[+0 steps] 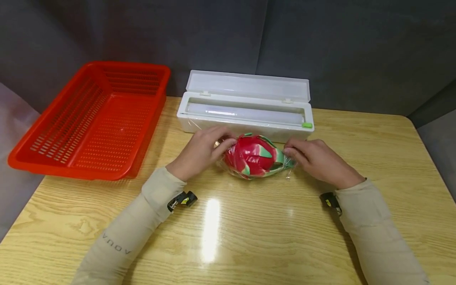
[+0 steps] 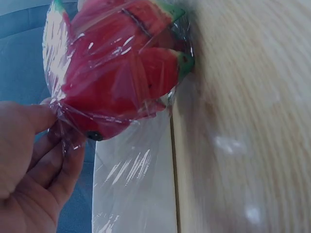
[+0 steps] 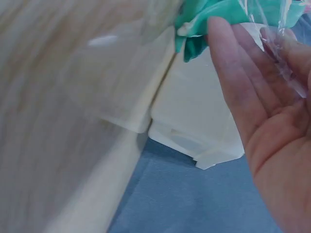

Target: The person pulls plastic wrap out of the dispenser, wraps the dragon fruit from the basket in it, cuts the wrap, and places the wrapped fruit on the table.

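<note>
A red dragon fruit with green-tipped scales lies on its side in clear plastic wrap, between the two hands in the head view. At its left end, the left hand pinches the wrap between thumb and fingers; the left wrist view shows the film gathered at those fingertips, close to the dark spot on the fruit's tip. On the other side, the right hand pinches wrap beside the green leafy end. In the right wrist view, the green leaves overlap that hand's fingertips, and film strands hang by its thumb.
Just behind the fruit stands a white cling film dispenser, lid raised, with a film roll inside and a green slider at its right end. A red plastic basket sits at the left. Grey cloth hangs behind the wooden table.
</note>
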Demonstrator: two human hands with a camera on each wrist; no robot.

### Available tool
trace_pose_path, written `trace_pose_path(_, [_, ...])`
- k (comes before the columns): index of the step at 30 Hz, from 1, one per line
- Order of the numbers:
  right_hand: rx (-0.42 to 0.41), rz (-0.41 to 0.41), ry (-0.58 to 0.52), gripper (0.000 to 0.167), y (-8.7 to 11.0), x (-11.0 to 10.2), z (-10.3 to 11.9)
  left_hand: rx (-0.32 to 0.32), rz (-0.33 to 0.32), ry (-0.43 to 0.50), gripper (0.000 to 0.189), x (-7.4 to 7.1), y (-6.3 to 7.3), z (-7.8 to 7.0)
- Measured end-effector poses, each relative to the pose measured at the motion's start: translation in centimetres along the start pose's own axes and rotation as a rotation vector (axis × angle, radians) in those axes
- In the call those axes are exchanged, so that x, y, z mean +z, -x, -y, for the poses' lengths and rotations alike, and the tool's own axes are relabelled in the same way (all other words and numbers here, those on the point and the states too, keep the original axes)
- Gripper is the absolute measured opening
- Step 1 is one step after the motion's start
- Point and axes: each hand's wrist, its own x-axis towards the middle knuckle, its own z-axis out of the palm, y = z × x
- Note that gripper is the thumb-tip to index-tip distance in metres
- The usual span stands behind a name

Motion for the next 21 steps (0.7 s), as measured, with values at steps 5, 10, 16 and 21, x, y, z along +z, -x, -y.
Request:
trace_pose_path(5, [-0.004,-0.019,0.014,0.013,-0.1,0.1,0.6,0.009,-0.001,0.003,0.016,-0.1,-0.1,0.1])
trace_pose_path(10, [0.008,-0.031,0.027,0.015,-0.1,0.2,1.0,0.060,-0.035,-0.035,0.016,0.0,-0.4,0.4])
trace_pose_path(16, [-0.019,-0.065,0.036,0.010,-0.1,0.4,1.2,0.099,-0.121,-0.124,0.020,-0.1,-0.7,0.5])
trace_pose_path(21, [-0.039,-0.086,0.019,0.010,0.0,0.4,1.0,0.088,-0.142,-0.113,0.033,-0.2,-0.7,0.5])
